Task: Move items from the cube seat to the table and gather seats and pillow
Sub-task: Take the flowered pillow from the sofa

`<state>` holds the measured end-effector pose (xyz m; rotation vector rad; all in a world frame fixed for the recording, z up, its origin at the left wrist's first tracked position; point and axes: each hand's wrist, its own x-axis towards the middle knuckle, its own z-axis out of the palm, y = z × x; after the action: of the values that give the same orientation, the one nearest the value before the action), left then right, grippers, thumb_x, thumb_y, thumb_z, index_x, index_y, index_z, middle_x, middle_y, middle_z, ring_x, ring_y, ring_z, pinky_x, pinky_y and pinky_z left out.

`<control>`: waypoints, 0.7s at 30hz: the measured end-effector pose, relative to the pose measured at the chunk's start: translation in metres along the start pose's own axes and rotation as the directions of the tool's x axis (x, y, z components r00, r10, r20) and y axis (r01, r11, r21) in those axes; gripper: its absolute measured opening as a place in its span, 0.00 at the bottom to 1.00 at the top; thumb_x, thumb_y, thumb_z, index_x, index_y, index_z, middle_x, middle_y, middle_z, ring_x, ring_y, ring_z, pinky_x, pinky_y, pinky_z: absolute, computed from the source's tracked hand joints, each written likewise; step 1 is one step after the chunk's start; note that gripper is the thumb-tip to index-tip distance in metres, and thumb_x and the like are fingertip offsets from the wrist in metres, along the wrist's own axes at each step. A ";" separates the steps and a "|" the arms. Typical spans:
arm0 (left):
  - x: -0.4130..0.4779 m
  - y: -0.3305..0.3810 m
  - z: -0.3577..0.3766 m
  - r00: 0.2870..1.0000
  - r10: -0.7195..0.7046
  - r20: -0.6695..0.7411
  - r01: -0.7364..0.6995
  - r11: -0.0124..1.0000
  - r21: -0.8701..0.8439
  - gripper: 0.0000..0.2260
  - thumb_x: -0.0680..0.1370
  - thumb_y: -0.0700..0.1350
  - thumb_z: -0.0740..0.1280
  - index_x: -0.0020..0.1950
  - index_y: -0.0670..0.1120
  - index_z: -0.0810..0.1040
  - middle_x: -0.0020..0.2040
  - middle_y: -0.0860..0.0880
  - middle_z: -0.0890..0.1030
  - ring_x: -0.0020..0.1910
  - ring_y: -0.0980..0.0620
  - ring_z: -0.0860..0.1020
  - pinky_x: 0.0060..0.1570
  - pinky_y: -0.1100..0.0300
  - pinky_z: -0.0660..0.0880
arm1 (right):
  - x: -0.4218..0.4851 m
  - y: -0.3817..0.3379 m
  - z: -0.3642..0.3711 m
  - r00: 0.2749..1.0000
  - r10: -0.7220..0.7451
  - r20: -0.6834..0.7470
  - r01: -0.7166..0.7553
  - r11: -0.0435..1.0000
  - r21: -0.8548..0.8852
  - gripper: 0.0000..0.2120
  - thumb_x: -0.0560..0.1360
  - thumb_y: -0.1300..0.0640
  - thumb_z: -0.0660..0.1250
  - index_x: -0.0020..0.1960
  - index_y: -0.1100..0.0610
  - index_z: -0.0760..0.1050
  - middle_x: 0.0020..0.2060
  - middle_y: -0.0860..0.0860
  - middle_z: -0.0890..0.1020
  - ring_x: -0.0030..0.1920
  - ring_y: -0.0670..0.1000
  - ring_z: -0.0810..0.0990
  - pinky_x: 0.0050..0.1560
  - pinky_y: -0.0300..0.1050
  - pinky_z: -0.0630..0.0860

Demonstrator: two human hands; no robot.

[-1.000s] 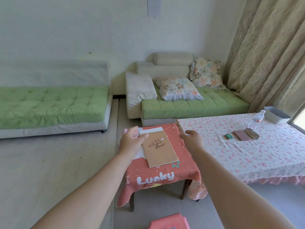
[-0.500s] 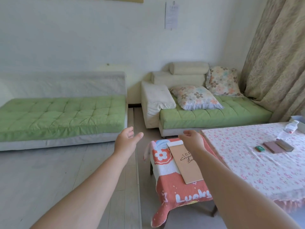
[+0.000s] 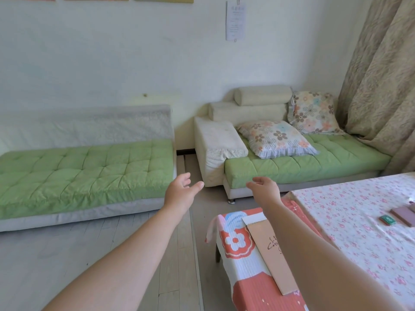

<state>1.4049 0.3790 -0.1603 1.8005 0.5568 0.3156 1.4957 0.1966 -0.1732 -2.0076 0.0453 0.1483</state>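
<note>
1. Left hand (image 3: 179,194) is up in the air around the middle of the frame, fingers loose and spread, nothing in it.
2. Right hand (image 3: 265,191) is just right of it, same deal: relaxed fingers, a bit curled, holding nothing.
3. The brown sketch pad (image 3: 269,254) lies flat on the cube seat (image 3: 251,288) at lower centre-right, partly hidden by the right forearm.
4. The pink flower-print table (image 3: 348,232) sits along the right edge, right beside the seat. A small green box (image 3: 387,220) and some flat brown things (image 3: 402,216) are on it.
5. Flowered pillow (image 3: 276,140) lies on the green sofa (image 3: 303,167), right of centre.
</note>
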 end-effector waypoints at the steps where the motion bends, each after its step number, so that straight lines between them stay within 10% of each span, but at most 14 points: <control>1: 0.014 0.004 0.000 1.000 0.005 0.000 -0.005 1.000 0.003 0.26 0.76 0.45 0.69 0.72 0.44 0.67 0.70 0.44 0.72 0.67 0.49 0.71 0.59 0.62 0.64 | 0.012 -0.005 0.006 1.000 0.004 0.000 -0.004 1.000 0.011 0.20 0.76 0.56 0.63 0.67 0.59 0.70 0.62 0.55 0.77 0.51 0.51 0.73 0.52 0.45 0.70; 21: 0.323 0.007 -0.039 0.995 0.031 0.100 -0.020 0.994 -0.110 0.25 0.76 0.44 0.68 0.72 0.43 0.67 0.69 0.44 0.72 0.65 0.48 0.73 0.60 0.59 0.69 | 0.240 -0.094 0.149 0.991 0.072 -0.113 -0.076 0.997 -0.031 0.19 0.76 0.57 0.64 0.66 0.58 0.71 0.61 0.54 0.77 0.45 0.49 0.74 0.43 0.41 0.69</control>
<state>1.6624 0.5778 -0.1640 1.7094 0.4373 0.2653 1.7303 0.3799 -0.1816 -2.0488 0.1904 0.0847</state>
